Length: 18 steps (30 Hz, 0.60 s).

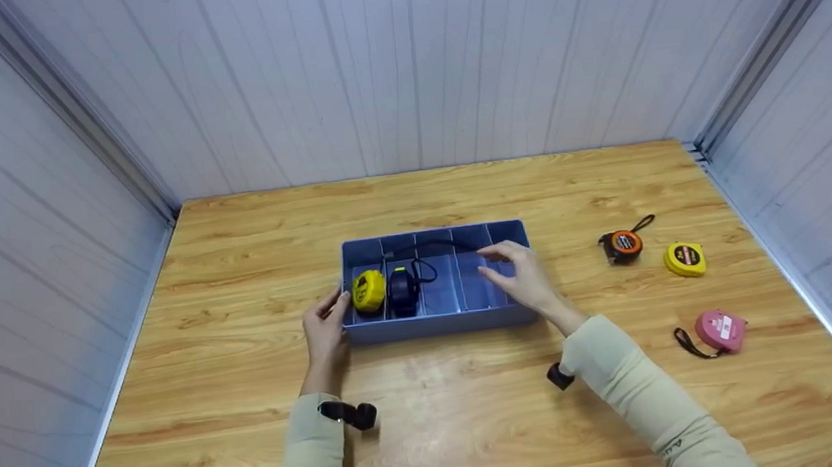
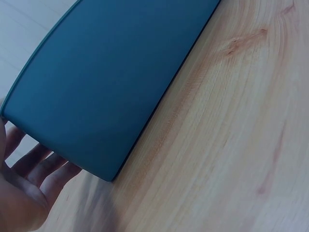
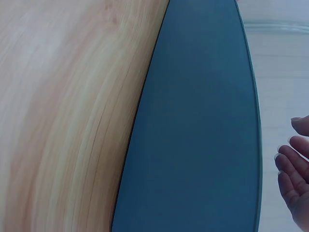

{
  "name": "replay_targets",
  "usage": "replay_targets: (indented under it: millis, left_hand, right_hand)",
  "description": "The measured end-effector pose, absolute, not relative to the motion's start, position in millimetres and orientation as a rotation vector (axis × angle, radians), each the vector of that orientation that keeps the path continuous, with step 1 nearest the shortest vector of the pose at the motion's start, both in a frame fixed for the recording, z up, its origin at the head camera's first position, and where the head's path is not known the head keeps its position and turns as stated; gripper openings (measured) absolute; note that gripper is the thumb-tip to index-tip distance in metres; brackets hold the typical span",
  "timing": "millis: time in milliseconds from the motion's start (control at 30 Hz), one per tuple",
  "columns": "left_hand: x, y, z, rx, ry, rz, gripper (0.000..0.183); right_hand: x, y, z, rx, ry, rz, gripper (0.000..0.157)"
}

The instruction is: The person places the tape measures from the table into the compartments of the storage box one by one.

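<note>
A blue-grey divided box (image 1: 439, 325) lies on the table in the middle of the head view. My left hand (image 1: 323, 330) grips its left end, thumb at the rim and fingers (image 2: 41, 166) along the outside of the end wall. A yellow tape measure (image 1: 368, 291) sits in the leftmost compartment, with a dark blue tape measure (image 1: 403, 292) with a looped cord beside it. Along the back of the compartments runs a black strap (image 1: 428, 244), ending near my right fingertips. My right hand (image 1: 525, 280) hovers over the box's right end, thumb and fingers apart, holding nothing.
To the right on the wooden table (image 1: 239, 279) lie a black-and-orange tape measure (image 1: 623, 245), a second yellow tape measure (image 1: 686, 259) and a pink tape measure (image 1: 721, 331) with a black cord. Pale panel walls (image 1: 402, 77) rise at the back and both sides.
</note>
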State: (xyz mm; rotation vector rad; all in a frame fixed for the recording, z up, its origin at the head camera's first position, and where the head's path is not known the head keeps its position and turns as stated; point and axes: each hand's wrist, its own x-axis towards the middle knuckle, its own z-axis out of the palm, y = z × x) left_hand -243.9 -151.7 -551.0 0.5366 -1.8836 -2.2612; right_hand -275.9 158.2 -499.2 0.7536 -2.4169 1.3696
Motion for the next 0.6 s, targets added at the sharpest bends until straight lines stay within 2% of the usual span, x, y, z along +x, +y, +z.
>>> replay_targets:
  millis: [600]
  left_hand:
    - [-243.6, -152.8, -552.2, 0.496, -1.939, -2.222, 0.036]
  right_hand:
    - [-288.8, 190.8, -499.0, 0.57, -2.419, 1.269, 0.022]
